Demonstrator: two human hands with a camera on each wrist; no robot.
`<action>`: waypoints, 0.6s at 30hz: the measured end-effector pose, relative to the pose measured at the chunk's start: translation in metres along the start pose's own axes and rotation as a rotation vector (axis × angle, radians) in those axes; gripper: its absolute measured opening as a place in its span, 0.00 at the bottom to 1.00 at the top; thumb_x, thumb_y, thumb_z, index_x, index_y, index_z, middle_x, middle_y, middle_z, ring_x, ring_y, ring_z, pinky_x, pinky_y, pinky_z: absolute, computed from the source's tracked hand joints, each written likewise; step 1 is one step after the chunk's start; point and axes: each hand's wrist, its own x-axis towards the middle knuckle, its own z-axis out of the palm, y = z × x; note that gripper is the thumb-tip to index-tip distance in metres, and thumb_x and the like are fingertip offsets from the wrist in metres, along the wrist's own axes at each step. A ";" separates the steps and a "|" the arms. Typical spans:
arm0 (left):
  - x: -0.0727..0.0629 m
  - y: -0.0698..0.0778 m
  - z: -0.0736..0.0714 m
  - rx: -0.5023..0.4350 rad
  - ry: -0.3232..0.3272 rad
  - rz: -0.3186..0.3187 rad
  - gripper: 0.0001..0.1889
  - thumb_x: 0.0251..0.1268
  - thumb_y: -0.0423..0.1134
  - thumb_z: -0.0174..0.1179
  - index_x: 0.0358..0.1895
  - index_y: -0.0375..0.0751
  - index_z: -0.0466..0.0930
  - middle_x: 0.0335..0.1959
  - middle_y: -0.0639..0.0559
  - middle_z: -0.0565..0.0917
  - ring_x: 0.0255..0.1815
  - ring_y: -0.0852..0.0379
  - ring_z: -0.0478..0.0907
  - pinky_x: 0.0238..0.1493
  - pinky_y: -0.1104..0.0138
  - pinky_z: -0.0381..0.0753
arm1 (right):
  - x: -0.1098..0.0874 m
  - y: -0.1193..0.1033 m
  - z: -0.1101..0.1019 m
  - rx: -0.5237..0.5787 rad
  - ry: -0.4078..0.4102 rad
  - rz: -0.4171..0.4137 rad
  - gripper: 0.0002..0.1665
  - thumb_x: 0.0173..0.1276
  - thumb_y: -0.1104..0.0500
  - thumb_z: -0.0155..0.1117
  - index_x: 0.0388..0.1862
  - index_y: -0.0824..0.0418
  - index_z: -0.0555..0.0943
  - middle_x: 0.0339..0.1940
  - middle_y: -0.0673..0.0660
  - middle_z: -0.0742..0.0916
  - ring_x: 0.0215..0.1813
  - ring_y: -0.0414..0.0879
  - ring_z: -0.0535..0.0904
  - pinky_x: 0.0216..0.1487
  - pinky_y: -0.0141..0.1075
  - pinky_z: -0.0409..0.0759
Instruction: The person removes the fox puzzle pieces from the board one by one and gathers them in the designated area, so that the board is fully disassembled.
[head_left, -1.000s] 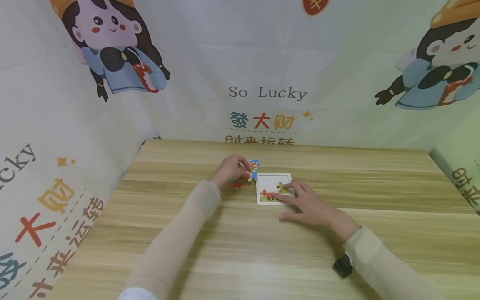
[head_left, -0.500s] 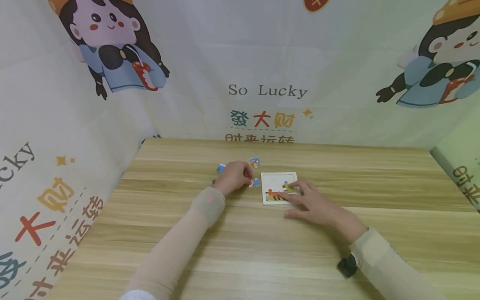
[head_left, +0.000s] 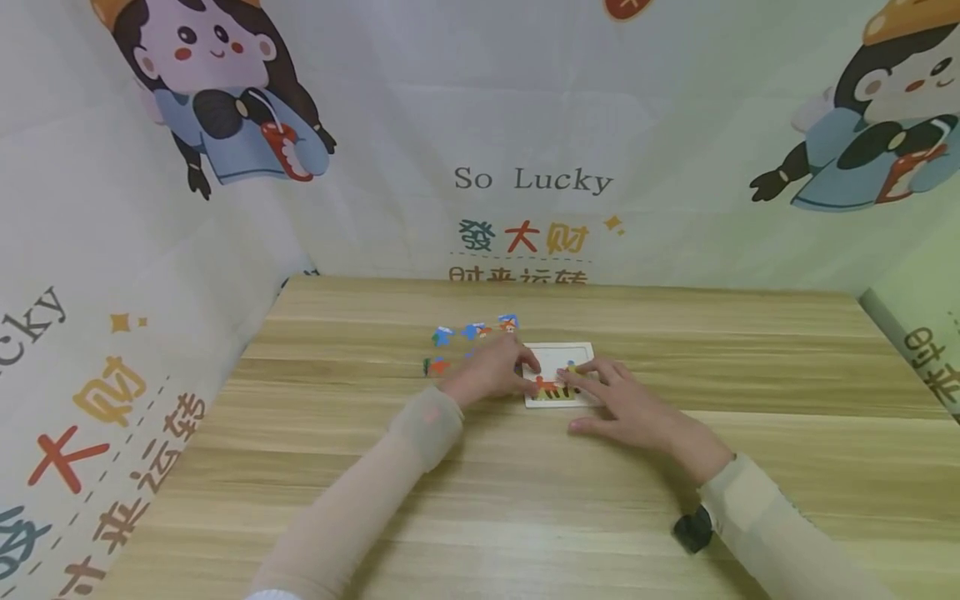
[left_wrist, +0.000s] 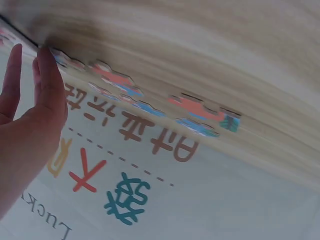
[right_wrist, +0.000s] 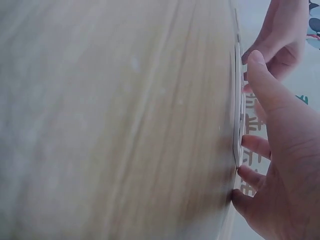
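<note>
A white puzzle tray (head_left: 546, 406) lies between both hands in the head view, with an orange animal piece (head_left: 551, 387) and a partly covered green piece in its lower part. My left hand (head_left: 491, 368) reaches to the tray's left side, and its thumb and finger stand apart there. Nothing shows pinched in the left wrist view, where the fingers (left_wrist: 47, 80) look fairly straight. Spread over the tray's right side, my right hand (head_left: 637, 412) rests its fingertips on it, with the thumb down near the tabletop.
Left of the tray lie several loose puzzle pieces, among them a red-and-green one (head_left: 437, 367), a blue one (head_left: 442, 336) and one with a figure's head (head_left: 508, 323). A printed cloth (head_left: 390, 208) hangs behind the wooden table (head_left: 480, 500).
My left hand moved from the loose pieces rightward onto the tray's left side. The figure pieces, first together, came apart. The tray and right hand shifted slightly right early on, then stayed.
</note>
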 end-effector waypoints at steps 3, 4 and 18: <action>-0.002 0.004 0.005 0.064 0.001 -0.011 0.12 0.57 0.43 0.73 0.45 0.49 0.87 0.52 0.50 0.78 0.48 0.55 0.73 0.50 0.63 0.76 | 0.001 0.000 0.001 -0.005 0.012 -0.006 0.48 0.67 0.36 0.64 0.79 0.55 0.61 0.72 0.61 0.70 0.74 0.63 0.63 0.68 0.62 0.69; -0.003 0.005 0.007 0.074 0.004 -0.018 0.12 0.57 0.43 0.73 0.44 0.49 0.86 0.53 0.50 0.77 0.48 0.54 0.73 0.50 0.62 0.77 | 0.001 0.000 0.001 -0.008 0.014 -0.006 0.49 0.67 0.36 0.64 0.79 0.56 0.61 0.72 0.61 0.70 0.74 0.63 0.63 0.69 0.62 0.69; 0.002 0.005 0.007 -0.098 -0.028 -0.011 0.11 0.60 0.33 0.69 0.42 0.44 0.76 0.37 0.52 0.80 0.36 0.59 0.73 0.37 0.71 0.72 | 0.002 -0.001 0.000 -0.027 0.002 0.004 0.47 0.69 0.38 0.62 0.78 0.59 0.61 0.72 0.63 0.69 0.73 0.64 0.64 0.69 0.62 0.69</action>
